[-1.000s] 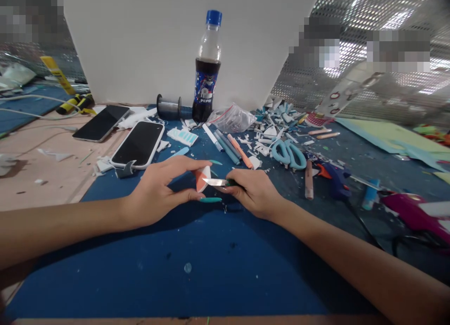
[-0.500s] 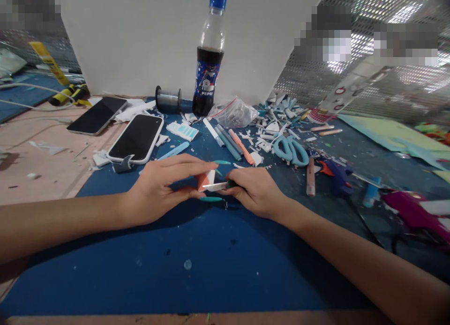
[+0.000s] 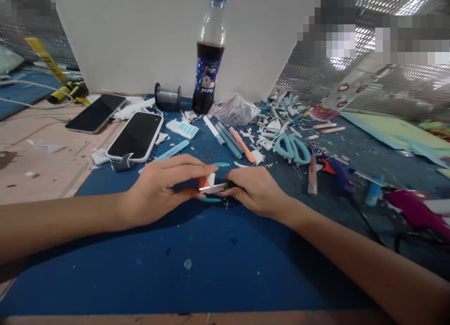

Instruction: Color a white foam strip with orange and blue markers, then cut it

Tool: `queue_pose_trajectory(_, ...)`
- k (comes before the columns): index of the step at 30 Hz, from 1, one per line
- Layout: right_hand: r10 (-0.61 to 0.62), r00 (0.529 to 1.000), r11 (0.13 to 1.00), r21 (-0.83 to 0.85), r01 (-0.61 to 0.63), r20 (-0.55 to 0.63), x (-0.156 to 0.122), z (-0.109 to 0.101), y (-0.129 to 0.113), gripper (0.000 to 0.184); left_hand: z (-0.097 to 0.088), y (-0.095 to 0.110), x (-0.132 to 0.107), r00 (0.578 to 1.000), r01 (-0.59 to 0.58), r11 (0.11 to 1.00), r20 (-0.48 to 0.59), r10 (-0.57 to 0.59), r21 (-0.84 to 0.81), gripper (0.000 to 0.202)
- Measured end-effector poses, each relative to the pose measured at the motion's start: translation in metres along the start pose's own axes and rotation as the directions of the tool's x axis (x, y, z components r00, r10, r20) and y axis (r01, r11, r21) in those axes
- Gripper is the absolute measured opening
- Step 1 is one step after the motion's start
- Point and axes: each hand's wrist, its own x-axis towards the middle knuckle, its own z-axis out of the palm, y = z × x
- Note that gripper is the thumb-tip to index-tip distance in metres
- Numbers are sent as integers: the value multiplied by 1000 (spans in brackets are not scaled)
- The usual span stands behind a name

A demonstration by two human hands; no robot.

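My left hand (image 3: 165, 187) pinches a small orange-and-white block (image 3: 206, 180) between thumb and forefinger. Long teal slivers (image 3: 211, 200) extend by those two fingertips; whether they are nails I cannot tell. My right hand (image 3: 255, 187) is closed round the dark green handle of a cutting knife (image 3: 213, 188), mostly hidden in the fist. Its flat pale blade points left and lies against or just in front of the block. Both hands are close together above the blue mat (image 3: 158, 269).
Behind my hands lie several markers (image 3: 242, 144), blue-handled scissors (image 3: 293, 148), white and blue scraps (image 3: 277, 123) and a plastic bag (image 3: 239, 110). A Pepsi bottle (image 3: 207, 77) stands by a wire spool (image 3: 168, 97). Two phones (image 3: 135, 136) lie left; a glue gun (image 3: 341, 177) lies right.
The knife blade has tilted and shifted slightly left across the block, covering more of its orange face. Both hands keep their grips. The view has moved very slightly.
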Motion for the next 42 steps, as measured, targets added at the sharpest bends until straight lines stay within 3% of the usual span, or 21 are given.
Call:
queue_pose_trajectory(7, 2, 999, 1000, 31, -3, 34, 0, 1, 1, 48, 0, 0, 2, 1000, -27, 1000, 13, 27, -12, 27)
queue_pose_trajectory(14, 38, 999, 998, 50, -37, -3, 3, 1, 0, 44, 0, -2, 5, 995, 101, 984, 2, -101, -144, 42)
queue_pose_trajectory(21, 66, 997, 997, 48, -68, 39, 2, 1, 0, 49, 2, -4, 4, 970, 222, 923, -27, -242, -316, 27)
queue_pose_trajectory(24, 74, 997, 996, 41, -75, 30, 2, 1, 0, 49, 2, -4, 4, 973, 183, 917, -68, -220, -356, 27)
queue_pose_trajectory(31, 59, 997, 997, 51, -61, 39, 2, 1, -1, 50, 2, -6, 3, 986, 83, 964, -119, -117, -253, 23)
queue_pose_trajectory(42, -3, 997, 998, 60, -2, 83, 2, 0, -1, 48, 1, -5, 2, 996, 66, 977, -37, -75, -201, 15)
